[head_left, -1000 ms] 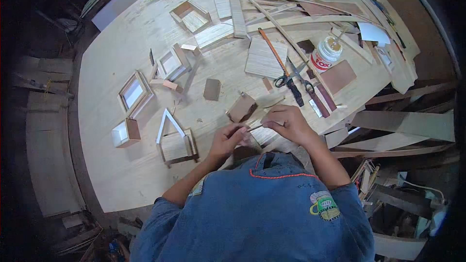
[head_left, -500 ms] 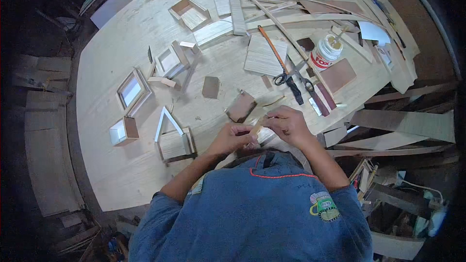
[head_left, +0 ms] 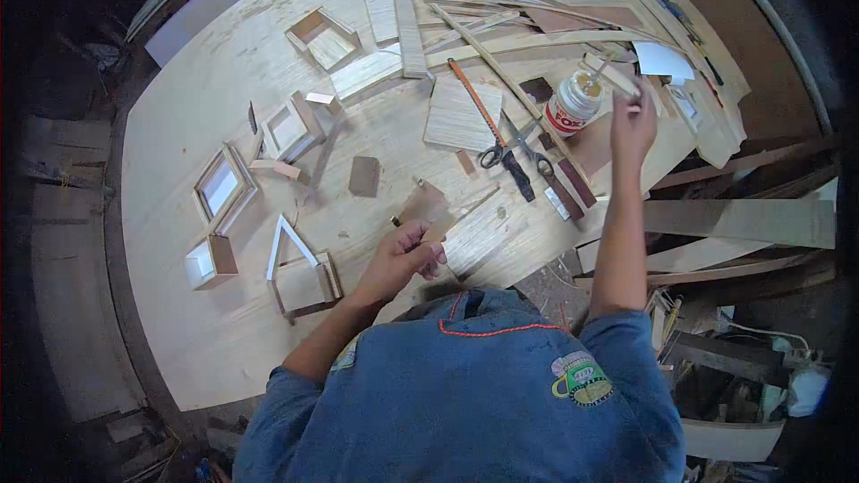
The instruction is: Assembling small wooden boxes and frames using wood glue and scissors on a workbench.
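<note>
My left hand (head_left: 407,255) is closed around a small thin piece of wood (head_left: 441,227), low over the near edge of the table. Just beyond it lies a brown flat piece (head_left: 420,199), partly covered by the hand. My right hand (head_left: 633,121) is stretched out at the right, beside a white jar (head_left: 573,105) with a red label and yellowish stuff at its mouth. A thin stick (head_left: 605,65) leans out of the jar. The right fingers are blurred, near a pale wood strip (head_left: 611,74), and whether they hold anything cannot be made out.
Scissors (head_left: 528,145), an orange-and-black cutting tool (head_left: 474,98) and a dark red-brown piece (head_left: 573,183) lie left of my right forearm. Small wooden frames (head_left: 224,183) and a house-shaped piece (head_left: 300,277) stand at the left. Long wood strips (head_left: 537,40) pile up at the back.
My right hand has left the small wood piece beside my left hand and moved right and away, to the jar. My left hand keeps the piece. The view has shifted slightly.
</note>
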